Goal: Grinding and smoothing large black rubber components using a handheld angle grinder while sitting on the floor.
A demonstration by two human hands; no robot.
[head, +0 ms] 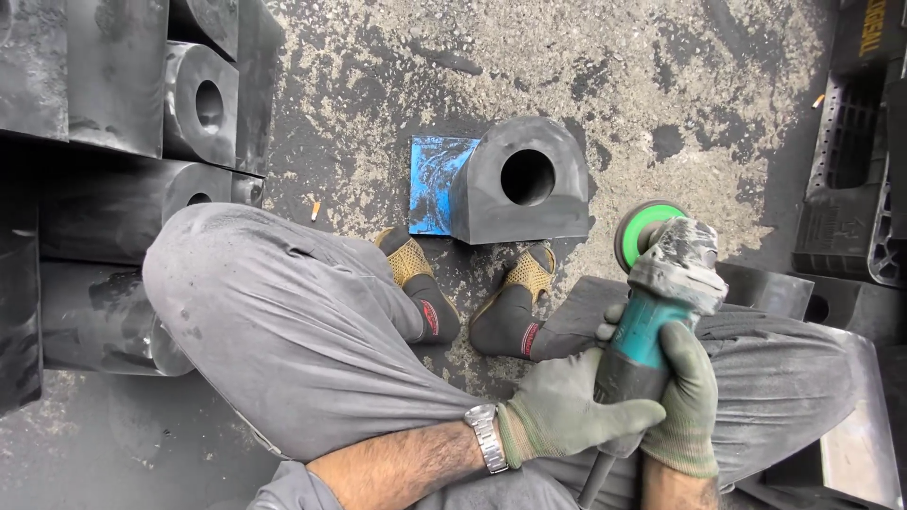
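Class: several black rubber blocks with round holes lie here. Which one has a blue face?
The lone block before the person's feet; its left face is blue, unlike the stacked all-black ones.

Stacked blocks [113,123] left, open floor [680,104] ahead.

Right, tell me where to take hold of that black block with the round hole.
Probably by the two flat side walls of the black block, one hand each side, coming from above. Its top is rounded and the blue face lies behind, so the straight flanks offer fingers the surest purchase.
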